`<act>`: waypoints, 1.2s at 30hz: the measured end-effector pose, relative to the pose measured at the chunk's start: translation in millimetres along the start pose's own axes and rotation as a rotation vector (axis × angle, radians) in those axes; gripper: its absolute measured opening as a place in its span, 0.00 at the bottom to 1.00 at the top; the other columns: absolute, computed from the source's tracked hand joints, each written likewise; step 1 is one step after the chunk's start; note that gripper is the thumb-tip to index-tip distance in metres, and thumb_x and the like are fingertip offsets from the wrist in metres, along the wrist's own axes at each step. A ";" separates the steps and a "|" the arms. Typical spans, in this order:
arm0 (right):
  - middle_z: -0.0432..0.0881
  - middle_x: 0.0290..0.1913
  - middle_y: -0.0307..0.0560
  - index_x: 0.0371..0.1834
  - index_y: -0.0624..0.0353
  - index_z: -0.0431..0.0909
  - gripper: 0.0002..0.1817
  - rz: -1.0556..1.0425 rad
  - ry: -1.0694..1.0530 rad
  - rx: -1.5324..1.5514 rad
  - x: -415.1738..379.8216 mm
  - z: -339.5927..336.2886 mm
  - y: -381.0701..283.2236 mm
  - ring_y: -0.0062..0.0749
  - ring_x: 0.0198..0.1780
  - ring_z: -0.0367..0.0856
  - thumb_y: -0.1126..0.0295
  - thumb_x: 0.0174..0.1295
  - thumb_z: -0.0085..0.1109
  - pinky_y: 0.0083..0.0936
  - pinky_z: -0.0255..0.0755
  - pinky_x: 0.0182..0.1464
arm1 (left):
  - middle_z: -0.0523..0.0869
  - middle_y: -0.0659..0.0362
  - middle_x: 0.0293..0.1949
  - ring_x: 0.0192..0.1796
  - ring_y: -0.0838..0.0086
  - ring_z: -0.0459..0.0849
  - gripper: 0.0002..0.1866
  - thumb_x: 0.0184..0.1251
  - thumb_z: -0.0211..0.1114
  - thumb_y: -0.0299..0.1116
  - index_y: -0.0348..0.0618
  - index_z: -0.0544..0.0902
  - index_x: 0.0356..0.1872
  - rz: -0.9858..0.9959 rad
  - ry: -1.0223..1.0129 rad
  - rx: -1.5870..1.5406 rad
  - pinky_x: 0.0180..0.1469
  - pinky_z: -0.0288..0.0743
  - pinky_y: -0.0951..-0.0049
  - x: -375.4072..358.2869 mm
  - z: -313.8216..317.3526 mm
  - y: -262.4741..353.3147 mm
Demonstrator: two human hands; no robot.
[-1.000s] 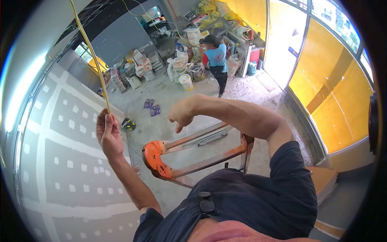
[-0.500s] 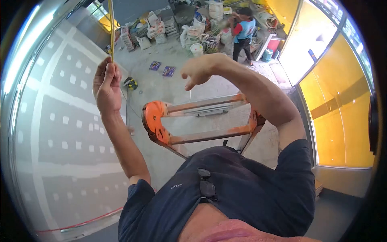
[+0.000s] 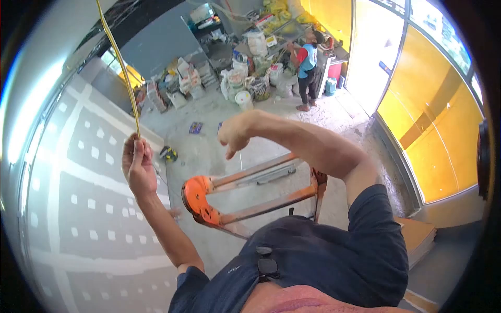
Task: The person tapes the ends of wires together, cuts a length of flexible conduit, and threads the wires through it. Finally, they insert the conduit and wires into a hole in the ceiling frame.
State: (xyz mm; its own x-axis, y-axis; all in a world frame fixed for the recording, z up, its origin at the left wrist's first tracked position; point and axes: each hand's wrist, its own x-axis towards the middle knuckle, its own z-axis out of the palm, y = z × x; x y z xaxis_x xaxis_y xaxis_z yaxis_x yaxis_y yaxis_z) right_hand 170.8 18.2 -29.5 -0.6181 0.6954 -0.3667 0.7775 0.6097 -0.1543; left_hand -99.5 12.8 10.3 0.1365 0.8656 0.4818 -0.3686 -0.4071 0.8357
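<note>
Yellow thin cable (image 3: 121, 68) runs down from above into the left hand (image 3: 138, 166), whose fingers are pinched around its lower end beside the pale patched drywall (image 3: 78, 208). One right hand (image 3: 233, 136) hovers loosely curled over one orange-capped stepladder (image 3: 201, 201); a fine thread seems to hang below it, too thin to tell. One other person (image 3: 307, 65) stands far off.
</note>
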 end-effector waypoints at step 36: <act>0.88 0.38 0.53 0.35 0.63 0.87 0.29 0.043 0.060 0.083 10.3 2.9 5.8 0.46 0.44 0.85 0.43 0.65 0.61 0.39 0.76 0.47 | 0.81 0.62 0.35 0.33 0.82 0.73 0.13 0.72 0.65 0.28 0.37 0.80 0.53 -0.010 -0.086 0.001 0.36 0.65 0.82 13.0 32.5 -10.0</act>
State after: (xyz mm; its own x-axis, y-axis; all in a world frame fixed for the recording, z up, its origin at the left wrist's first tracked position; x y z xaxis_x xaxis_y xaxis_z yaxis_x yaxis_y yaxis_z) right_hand 169.2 27.8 -36.8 -0.5878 0.7433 -0.3195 0.8089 0.5470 -0.2156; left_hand -64.2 18.6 16.8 0.2188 0.8411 0.4947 -0.3662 -0.3991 0.8406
